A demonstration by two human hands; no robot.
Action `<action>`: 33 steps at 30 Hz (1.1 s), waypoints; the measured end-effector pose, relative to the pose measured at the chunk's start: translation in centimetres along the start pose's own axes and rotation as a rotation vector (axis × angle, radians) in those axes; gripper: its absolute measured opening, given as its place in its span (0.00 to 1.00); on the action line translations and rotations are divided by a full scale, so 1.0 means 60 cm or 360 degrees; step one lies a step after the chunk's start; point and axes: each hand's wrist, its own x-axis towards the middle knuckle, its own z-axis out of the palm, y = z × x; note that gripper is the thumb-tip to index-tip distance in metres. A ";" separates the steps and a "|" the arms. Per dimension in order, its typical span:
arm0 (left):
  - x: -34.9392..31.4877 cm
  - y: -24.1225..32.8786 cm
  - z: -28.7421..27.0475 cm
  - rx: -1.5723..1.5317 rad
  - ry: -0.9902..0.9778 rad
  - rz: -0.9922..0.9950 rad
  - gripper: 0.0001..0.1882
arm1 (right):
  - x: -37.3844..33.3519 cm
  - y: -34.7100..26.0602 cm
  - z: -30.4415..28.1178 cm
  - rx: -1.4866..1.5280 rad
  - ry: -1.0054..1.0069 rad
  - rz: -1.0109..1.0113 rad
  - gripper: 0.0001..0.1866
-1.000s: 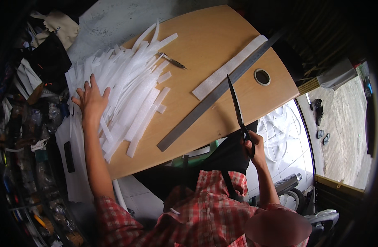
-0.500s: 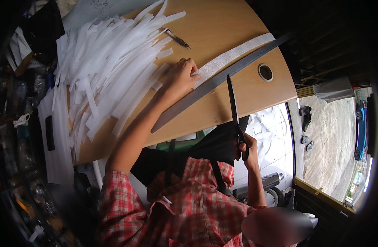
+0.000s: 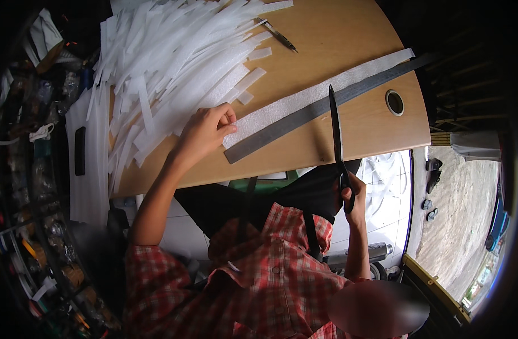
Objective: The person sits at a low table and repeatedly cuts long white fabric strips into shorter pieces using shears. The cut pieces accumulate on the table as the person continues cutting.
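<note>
My left hand (image 3: 207, 129) pinches the near end of a long white foam strip (image 3: 315, 95) that lies across the wooden table (image 3: 349, 34). A long grey metal ruler (image 3: 304, 116) runs along the strip's near side. My right hand (image 3: 352, 195) grips the handles of long black scissors (image 3: 336, 135), blades closed and pointing away over the table edge and across the ruler. A large heap of cut white foam strips (image 3: 174, 68) covers the table's left part.
A small dark pen-like tool (image 3: 281, 37) lies at the far side by the heap. A round cable hole (image 3: 394, 102) sits at the table's right. A white sheet with a black phone (image 3: 80, 150) hangs left. Cluttered shelves stand at the far left.
My left hand has moved from the foam heap rightward to the end of the long strip by the ruler. The scissors stay held in my right hand.
</note>
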 end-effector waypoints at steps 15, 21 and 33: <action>0.032 0.076 0.046 0.0286 0.0253 0.0321 0.15 | -0.014 -0.037 -0.060 -0.0214 -0.0273 0.0115 0.45; 0.127 0.086 0.118 0.0407 0.0450 0.0839 0.19 | -0.010 -0.050 -0.064 -0.0420 -0.0347 0.0163 0.47; 0.153 0.076 0.121 0.0322 0.0471 0.0844 0.16 | 0.003 -0.076 -0.074 -0.0603 -0.0468 0.0247 0.49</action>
